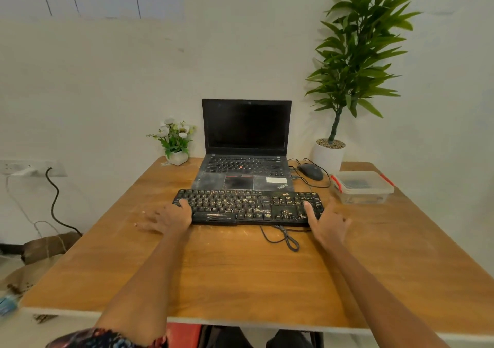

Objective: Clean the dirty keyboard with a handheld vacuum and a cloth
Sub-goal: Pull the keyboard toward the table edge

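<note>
Between my two hands lies the keyboard (248, 208), black and speckled with pale crumbs, flat on the wooden counter (240, 272). I see my left hand (167, 218) at its left end, fingers spread and blurred, thumb resting on the corner keys; whether the fingers touch the counter I cannot tell. My right hand (327, 220) is at the right end, open, thumb laid on the number-pad keys, fingers loosely fanned off the edge. Just nearer to me than the hands, the keyboard's cable (283, 236) loops on the counter. Beyond the hands, touching the keyboard's far edge, stands an open laptop (246, 144) with a dark screen and dusty palm rest. Past my right hand sit a mouse (311, 172), a clear lidded box (362, 187) and a tall potted plant (347, 66); past my left, a small flower pot (175, 144).
</note>
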